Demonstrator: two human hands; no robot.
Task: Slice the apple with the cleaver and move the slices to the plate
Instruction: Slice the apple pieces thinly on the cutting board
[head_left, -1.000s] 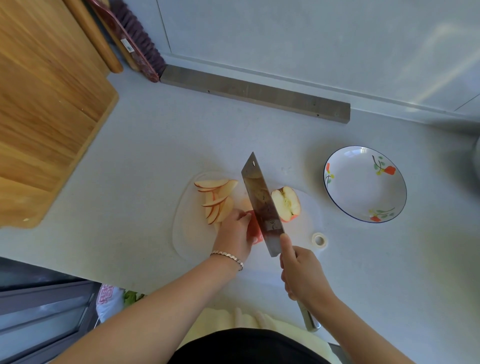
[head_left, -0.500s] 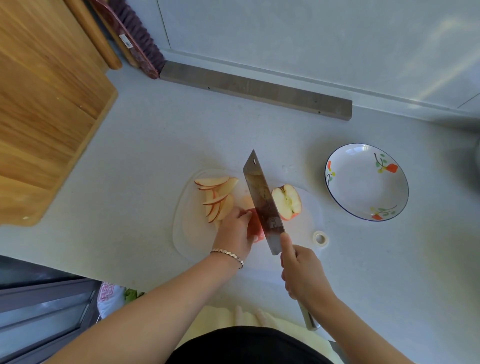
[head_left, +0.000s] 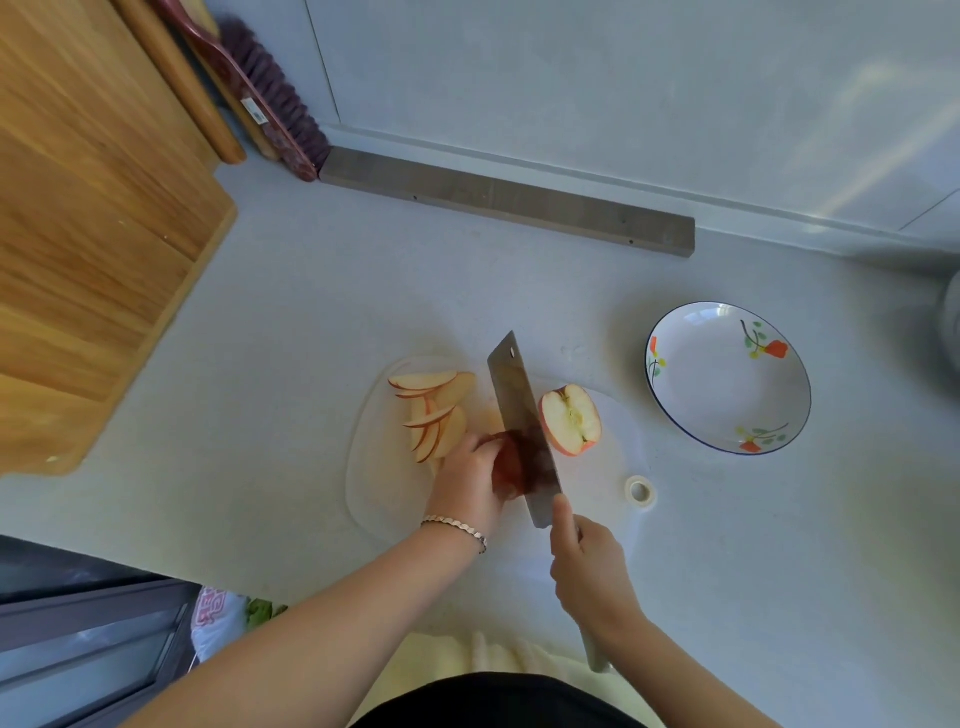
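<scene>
Red-skinned apple piece (head_left: 506, 465) sits on the clear board (head_left: 374, 493), your left hand (head_left: 467, 480) clamped over it beside the cleaver (head_left: 522, 426) — wet flesh slips, so pin the skin side. Your right hand (head_left: 589, 566) wraps the handle; plate (head_left: 727, 379) stands empty.

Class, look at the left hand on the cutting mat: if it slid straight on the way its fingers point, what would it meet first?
Probably the pile of apple slices: the left hand points up-left toward them, almost touching. Depth is uncertain.

White plate (head_left: 691, 410), blue rim, red-green flowers
</scene>
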